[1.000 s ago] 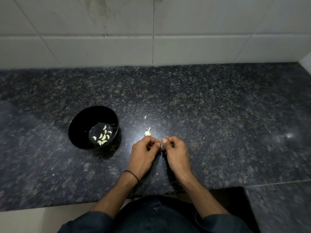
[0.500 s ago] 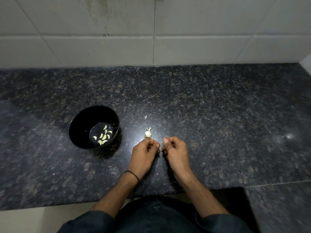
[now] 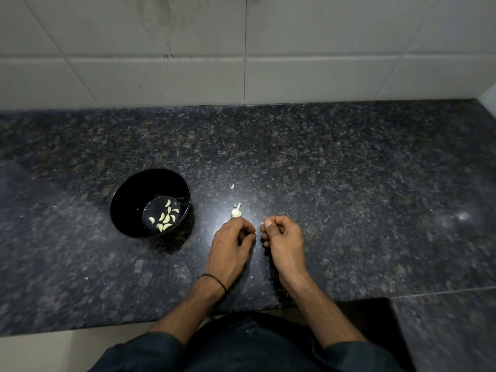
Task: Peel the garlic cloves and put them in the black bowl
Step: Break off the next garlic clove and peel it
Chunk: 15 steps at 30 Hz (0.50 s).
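Observation:
The black bowl (image 3: 122, 202) stands on the dark granite counter, left of my hands, with several peeled garlic cloves (image 3: 165, 218) in its bottom. A garlic bulb remnant (image 3: 236, 212) with its stem lies on the counter, just beyond my left hand's knuckles. My left hand (image 3: 230, 245) rests on the counter with fingers curled shut; what is inside them is hidden. My right hand (image 3: 284, 237) is a small gap to its right, thumb and fingers pinched on a small pale garlic piece (image 3: 262, 223). Whether that piece is clove or skin is too small to tell.
A scrap of garlic skin (image 3: 232, 186) lies beyond the bulb remnant. The white tiled wall (image 3: 241, 49) bounds the counter at the back. The counter's front edge (image 3: 107, 327) runs just in front of my body, with a darker slab (image 3: 442, 318) at the lower right.
My hands, fingertips together a second ago, have drawn slightly apart. The right hand came away with the pale piece. The bowl and bulb remnant have not moved.

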Available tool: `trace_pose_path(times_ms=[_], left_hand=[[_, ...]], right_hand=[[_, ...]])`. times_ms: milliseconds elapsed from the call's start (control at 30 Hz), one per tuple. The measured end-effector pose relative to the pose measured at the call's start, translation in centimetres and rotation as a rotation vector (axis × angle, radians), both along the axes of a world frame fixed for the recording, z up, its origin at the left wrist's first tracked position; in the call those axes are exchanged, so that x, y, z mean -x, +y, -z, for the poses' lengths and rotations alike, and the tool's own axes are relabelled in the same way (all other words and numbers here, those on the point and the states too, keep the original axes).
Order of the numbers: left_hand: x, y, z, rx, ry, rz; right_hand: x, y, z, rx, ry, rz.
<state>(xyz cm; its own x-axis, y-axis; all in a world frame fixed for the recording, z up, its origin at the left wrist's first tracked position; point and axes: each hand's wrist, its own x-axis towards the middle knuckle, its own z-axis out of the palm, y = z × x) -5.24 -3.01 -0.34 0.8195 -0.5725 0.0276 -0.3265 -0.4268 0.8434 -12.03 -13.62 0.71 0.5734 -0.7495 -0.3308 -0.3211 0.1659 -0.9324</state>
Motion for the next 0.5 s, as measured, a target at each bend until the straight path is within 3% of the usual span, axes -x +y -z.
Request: trace_pose_path(times_ms=[167,500], left_hand=[[-0.08,0.13,0.09,0.037,-0.066,0.024],[0.01,0.57,-0.56,0.070,0.031,-0.062]], right_hand=[[0.06,0.09,0.04,-0.051,-0.038,-0.007],[0.46,0.10,-0.16,-0.020,-0.030,-0.046]])
